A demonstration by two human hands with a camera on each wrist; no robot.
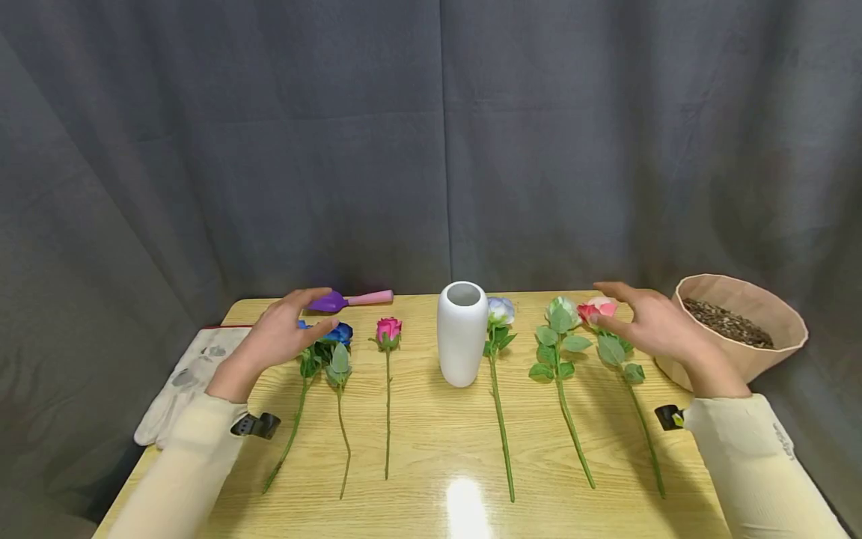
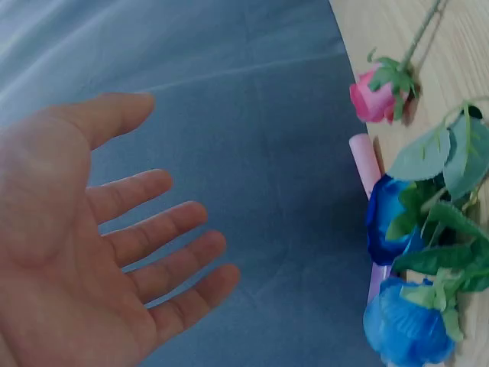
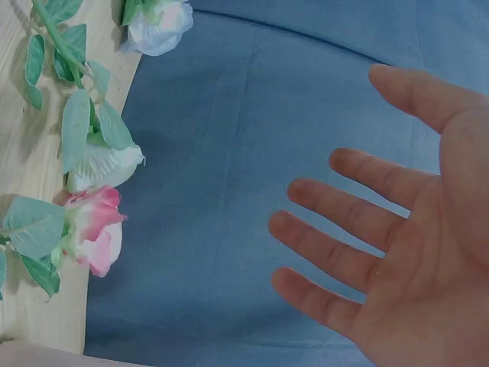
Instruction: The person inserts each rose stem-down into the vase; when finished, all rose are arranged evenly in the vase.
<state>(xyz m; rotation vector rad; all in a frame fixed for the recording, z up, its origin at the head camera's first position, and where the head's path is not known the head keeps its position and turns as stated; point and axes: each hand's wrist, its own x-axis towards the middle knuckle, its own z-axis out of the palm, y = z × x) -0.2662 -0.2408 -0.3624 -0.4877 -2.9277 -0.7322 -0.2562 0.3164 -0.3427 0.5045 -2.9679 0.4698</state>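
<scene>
My left hand (image 1: 286, 329) hovers over the left part of the table, fingers spread and holding nothing. Below it lie blue roses (image 2: 409, 321) with green leaves, and beside them a pink rose (image 1: 388, 332). In the head view my right hand (image 1: 649, 322) overlaps a pink-and-white rose (image 3: 98, 229); its fingers are spread and grasp nothing. Left of that rose lie a white-green rose (image 1: 562, 313) and a pale blue rose (image 1: 500, 311), stems toward the front. A white vase (image 1: 461, 337) stands upright between the two groups of flowers.
A purple trowel (image 1: 330, 302) with a pink handle lies at the table's back edge. Pale gloves (image 1: 188, 382) rest at the left edge. On the right stands a beige pot (image 1: 741, 288) holding dark, coarse material. A grey curtain (image 1: 444, 150) hangs behind the table (image 1: 424, 449).
</scene>
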